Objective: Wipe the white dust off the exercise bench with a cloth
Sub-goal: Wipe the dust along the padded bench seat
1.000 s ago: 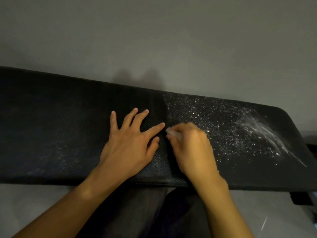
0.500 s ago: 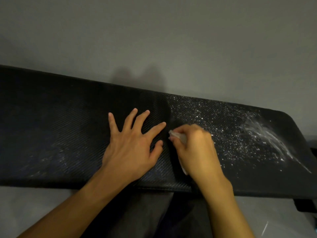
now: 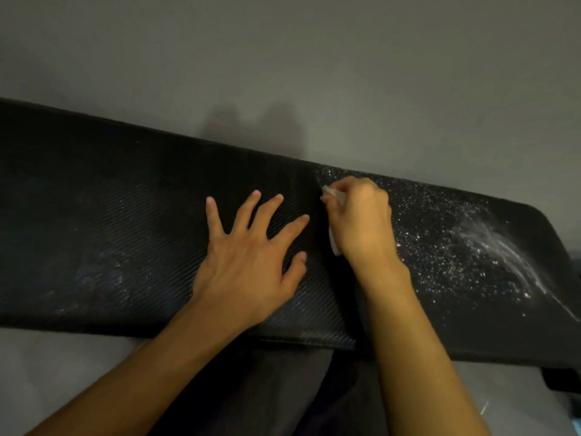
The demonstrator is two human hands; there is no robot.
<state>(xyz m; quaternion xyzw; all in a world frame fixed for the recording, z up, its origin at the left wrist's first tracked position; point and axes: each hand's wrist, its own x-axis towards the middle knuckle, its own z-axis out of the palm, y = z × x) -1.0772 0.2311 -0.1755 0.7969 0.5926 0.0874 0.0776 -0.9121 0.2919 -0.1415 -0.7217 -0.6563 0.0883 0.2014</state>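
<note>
A long black exercise bench [image 3: 110, 215] runs across the view, tilted down to the right. White dust [image 3: 465, 247] speckles its right part, with a thick smear near the right end. My left hand [image 3: 248, 256] lies flat on the bench's middle, fingers spread. My right hand [image 3: 358, 218] grips a small white cloth [image 3: 334, 239] and presses it on the bench near the far edge, at the left border of the dusty area. Most of the cloth is hidden under the hand.
A grey wall [image 3: 283, 73] rises right behind the bench. Faint dust streaks [image 3: 100, 278] remain on the bench's left part. Pale floor [image 3: 47, 372] shows below the near edge, and a dark bench frame part [image 3: 562, 382] sticks out at the lower right.
My right hand with the cloth has slid away from me, from mid-bench toward the far edge. My left hand stays flat in about the same place.
</note>
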